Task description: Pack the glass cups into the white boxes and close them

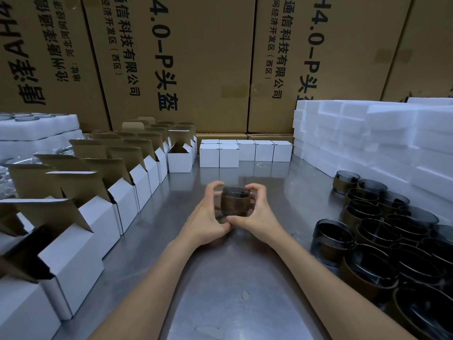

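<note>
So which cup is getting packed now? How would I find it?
Look at the middle of the metal table, between the open boxes and the crowd of dark cups. One cup stands alone there. Only it has the left hand and right hand around it.

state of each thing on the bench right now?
left hand: curled round the held cup
right hand: curled round the held cup
held cup: upright on the metal table, unboxed
open white boxes: lids up
closed white boxes: shut, in a row
loose cups: upright, clustered
</note>
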